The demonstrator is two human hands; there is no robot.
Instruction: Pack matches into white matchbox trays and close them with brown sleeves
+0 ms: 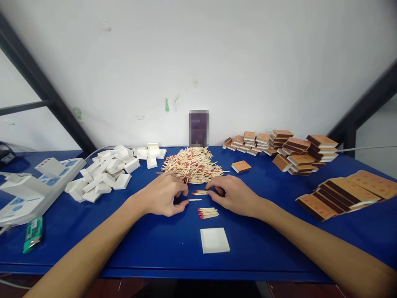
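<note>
Both my hands rest on a blue table (155, 244), just in front of a big pile of red-tipped matches (192, 164). My left hand (164, 194) has its fingers curled, thumb and forefinger pinched near a single match (194, 200). My right hand (231, 194) is curled too, its fingertips touching a few matches (200, 193) lying between the hands. A small aligned bundle of matches (208, 213) lies just below them. Nearer to me sits an empty white inner tray (214, 240).
White inner trays (105, 174) are heaped at the left, beside a white power strip (34, 186) and a green lighter (32, 234). Brown matchbox sleeves are stacked at the back right (291, 149) and fanned out at the right (344, 194). One sleeve (241, 166) lies alone.
</note>
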